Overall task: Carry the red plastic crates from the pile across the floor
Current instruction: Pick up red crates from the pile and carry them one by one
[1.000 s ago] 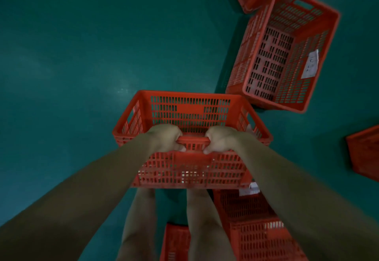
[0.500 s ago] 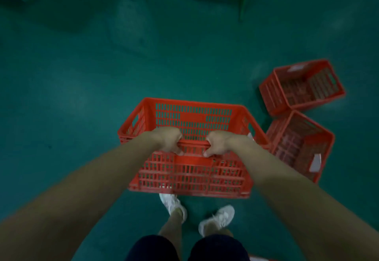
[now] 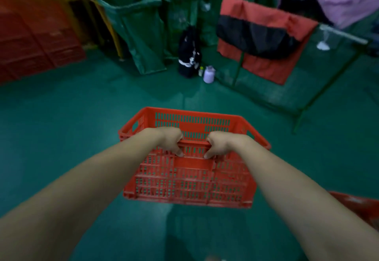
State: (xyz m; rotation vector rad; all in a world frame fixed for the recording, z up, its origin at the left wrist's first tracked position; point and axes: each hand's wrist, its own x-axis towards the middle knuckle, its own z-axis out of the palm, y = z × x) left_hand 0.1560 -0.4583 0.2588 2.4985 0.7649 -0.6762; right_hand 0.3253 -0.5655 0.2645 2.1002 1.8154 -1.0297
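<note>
Far left: a blurred stack of red crates [image 3: 39,41] stood against the wall. Possibly the drop-off point, but that is only a guess. Green floor [image 3: 61,117] lay between it and the person.

Left hand [image 3: 168,140]: fingers curled over the near rim of the carried red crate [image 3: 188,180], thumb down the outer wall. The crate was held off the floor, centre of view, in front of the body.

Right hand [image 3: 220,143]: same grip, just beside the left hand on the same rim.

Risk 1: both hands sat close together on one wall only, so the crate hung from its near edge. A quick turn could swing it or twist it out of the fingers.

Risk 2: the crate hid the floor directly beneath it. The lilac bottle [image 3: 209,74] ahead and the green rack foot [image 3: 297,121] to the right were possible trip points.

Far right, low: another red crate [image 3: 361,205] lay near the right forearm. A sideways step might clip it.
</note>
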